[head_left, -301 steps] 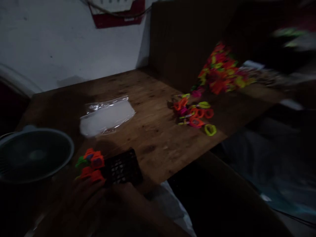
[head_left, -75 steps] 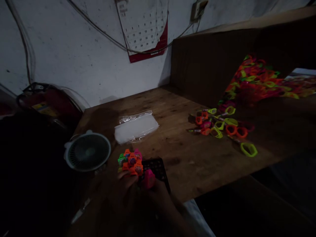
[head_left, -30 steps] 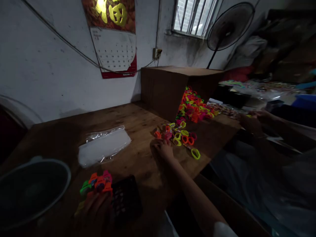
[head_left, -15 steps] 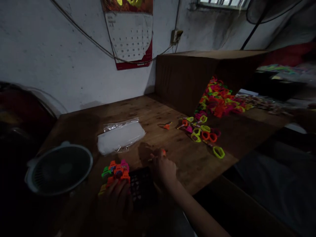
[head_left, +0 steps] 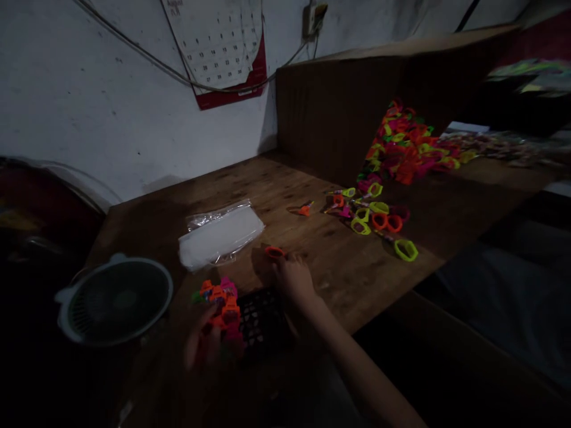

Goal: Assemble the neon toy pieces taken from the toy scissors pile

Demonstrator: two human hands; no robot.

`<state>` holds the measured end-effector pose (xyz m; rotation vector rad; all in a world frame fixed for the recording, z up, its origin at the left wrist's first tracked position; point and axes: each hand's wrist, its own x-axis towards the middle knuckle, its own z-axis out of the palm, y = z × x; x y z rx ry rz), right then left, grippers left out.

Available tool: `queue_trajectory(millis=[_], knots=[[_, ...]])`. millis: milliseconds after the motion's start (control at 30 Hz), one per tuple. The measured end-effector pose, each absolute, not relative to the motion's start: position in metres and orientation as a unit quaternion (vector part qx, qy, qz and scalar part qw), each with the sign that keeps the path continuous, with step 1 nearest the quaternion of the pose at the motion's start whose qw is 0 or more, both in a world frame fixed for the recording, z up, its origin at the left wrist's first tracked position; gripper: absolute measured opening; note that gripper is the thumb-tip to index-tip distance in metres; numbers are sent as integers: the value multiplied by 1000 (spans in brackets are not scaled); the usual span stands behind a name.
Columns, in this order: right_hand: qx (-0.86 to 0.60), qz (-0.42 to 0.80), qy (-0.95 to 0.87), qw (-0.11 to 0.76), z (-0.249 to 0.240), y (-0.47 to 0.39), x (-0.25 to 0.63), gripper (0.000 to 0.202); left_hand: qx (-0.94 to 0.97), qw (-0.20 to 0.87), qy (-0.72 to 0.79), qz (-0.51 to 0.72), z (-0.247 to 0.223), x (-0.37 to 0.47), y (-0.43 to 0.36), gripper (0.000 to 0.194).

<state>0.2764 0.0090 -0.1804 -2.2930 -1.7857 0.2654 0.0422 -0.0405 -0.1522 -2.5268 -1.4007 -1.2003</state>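
Note:
My right hand is closed on an orange ring-shaped piece above the wooden table, just behind a black perforated tray. At the tray's left part lie several small orange, pink and green plastic pieces. My left hand, dim and blurred, is at the near left side of these pieces with its fingers apart; whether something is between them is too dark to tell.
A flat clear-wrapped white packet lies behind the tray, and a round basket stands at the left. Loose neon rings are at the right, before an open cardboard box with a colourful heap.
The view has shifted down. My right hand has turned, and the orange ring at its fingertips shows more fully. My left hand has shifted left off some pieces, its fingers more spread.

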Motion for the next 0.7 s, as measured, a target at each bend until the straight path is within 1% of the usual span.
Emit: queue_trajectory(millis=[67, 133, 167, 200, 267, 333, 400, 433, 500, 567, 633, 700], knots=[[-824, 94, -542, 136, -181, 10, 273, 26, -805, 18, -448, -389, -149, 49, -28, 29], [-850, 103, -494, 149, -184, 11, 270, 26, -831, 54, -427, -354, -151, 55, -15, 31], [-852, 111, -485, 165, -187, 11, 269, 27, -847, 78, -410, -329, -153, 56, -10, 31], [-843, 127, -484, 198, -190, 11, 269, 29, -858, 98, -398, -309, -155, 58, -7, 29], [-791, 218, -478, 313, -195, 8, 267, 30, -862, 110, -393, -299, -160, 59, -5, 23], [-688, 369, -436, 447, -199, 2, 263, 25, -847, 86, -418, -316, -162, 60, -9, 25], [-579, 493, -371, 533, -201, -5, 254, 23, -839, 67, -424, -336, -162, 62, -14, 30], [-541, 526, -346, 558, -202, -9, 247, 24, -836, 67, -421, -346, -161, 64, -16, 30], [-488, 556, -330, 587, -203, -16, 233, 25, -828, 76, -422, -361, -160, 68, -18, 29], [-453, 583, -339, 583, -204, -20, 219, 25, -818, 79, -433, -370, -160, 71, -18, 28], [-465, 589, -352, 560, -206, -23, 208, 26, -809, 80, -443, -377, -161, 73, -18, 26], [-523, 552, -372, 533, -209, -25, 201, 26, -806, 86, -445, -381, -161, 74, -18, 24]])
